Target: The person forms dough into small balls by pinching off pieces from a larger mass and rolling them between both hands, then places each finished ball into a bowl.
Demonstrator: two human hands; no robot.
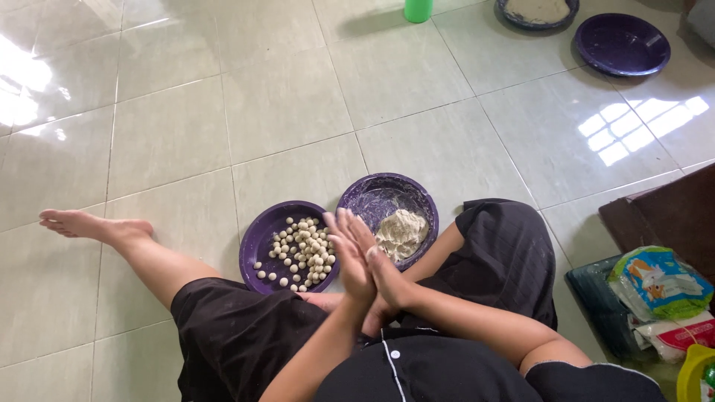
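Head view of a person seated on a pale, glossy tiled floor (186,126), legs apart in black shorts. The left hand (348,257) and the right hand (381,272) are pressed flat together, palm to palm, with fingers extended and pointing away from the body; whether anything lies between the palms cannot be told. Just beyond the fingertips, partly overlapped by the left hand, sits a round purple plastic plate (257,238) carrying many small, pale, round dough balls (302,253) spread in a loose cluster. Touching that plate on its right side is a second round purple plastic bowl (372,195), its inner wall dusted white, holding a rough lump of pale dough (401,232) just beside the right hand. Far up the floor, well apart from the hands, lie an empty purple dish (622,45), a dark bowl of pale flour (538,11) and the base of a green plastic cup (418,10). At the right edge, printed plastic food packets (659,286) rest near the person's right knee.
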